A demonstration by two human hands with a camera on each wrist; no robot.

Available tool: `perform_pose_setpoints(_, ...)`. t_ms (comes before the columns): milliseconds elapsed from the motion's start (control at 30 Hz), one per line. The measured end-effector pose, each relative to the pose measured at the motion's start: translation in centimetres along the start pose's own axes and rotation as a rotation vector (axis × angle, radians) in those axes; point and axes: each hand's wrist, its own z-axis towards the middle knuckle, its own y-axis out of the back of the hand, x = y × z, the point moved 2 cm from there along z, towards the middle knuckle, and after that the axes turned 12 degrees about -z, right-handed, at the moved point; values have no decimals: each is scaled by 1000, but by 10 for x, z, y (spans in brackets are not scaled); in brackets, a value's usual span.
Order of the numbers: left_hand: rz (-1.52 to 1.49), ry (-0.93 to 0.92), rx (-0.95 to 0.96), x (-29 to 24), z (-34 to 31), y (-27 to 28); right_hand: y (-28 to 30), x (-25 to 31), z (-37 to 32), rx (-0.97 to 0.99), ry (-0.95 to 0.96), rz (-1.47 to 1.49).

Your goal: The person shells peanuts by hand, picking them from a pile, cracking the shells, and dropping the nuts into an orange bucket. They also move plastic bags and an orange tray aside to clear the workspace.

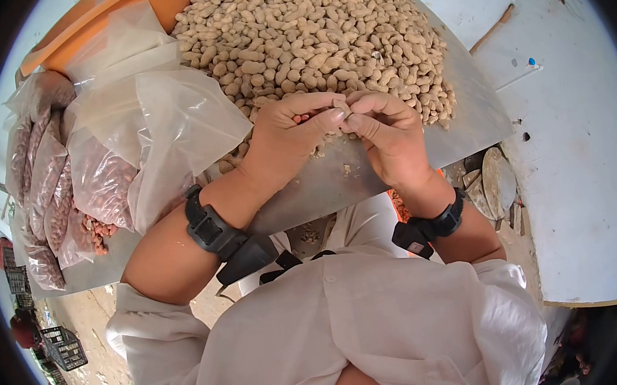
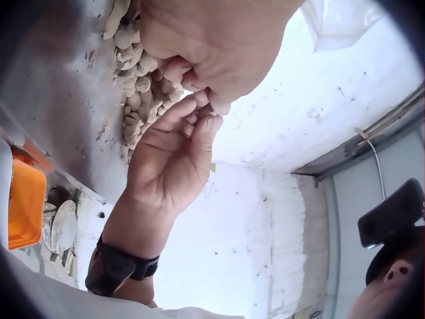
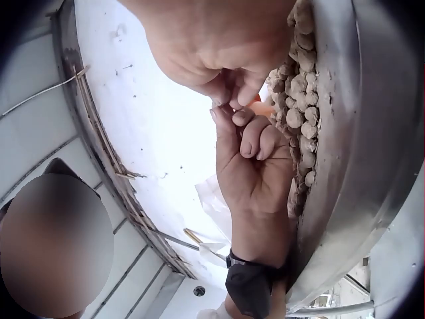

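Observation:
Both hands meet at the near edge of a heap of unshelled peanuts [image 1: 312, 35]. Between their fingertips is a peanut shell [image 1: 342, 107]. The left hand [image 1: 279, 134] pinches it with thumb and forefinger, and red peanut kernels [image 1: 302, 118] show within its curled fingers. From the other side the right hand [image 1: 394, 140] pinches the shell with thumb and forefinger. In the left wrist view the right hand [image 2: 166, 159] faces palm up; the right wrist view shows the left hand [image 3: 255, 166] with fingers curled. The shell is mostly hidden by fingers in both wrist views.
Plastic bags of red kernels [image 1: 103, 178] lie on the left of the metal table [image 1: 282, 219], with loose kernels [image 1: 99, 232] beside them. An orange basin [image 1: 159, 4] stands behind the bags. Shell crumbs [image 1: 348, 169] lie near the table's front edge. A black crate [image 1: 63, 348] sits on the floor.

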Motion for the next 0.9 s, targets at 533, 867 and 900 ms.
perform_pose_setpoints(533,74,64,23,-6,-6,-1,-9,25,0,199,7,-477)
perform_pose_setpoints(867,-128,90,14,2,-5,-1,-14,20,-5,97,16,-423)
perform_pose_setpoints(900,-150,80,-8,4,-5,-1,-13,17,-5,95,36,-406)
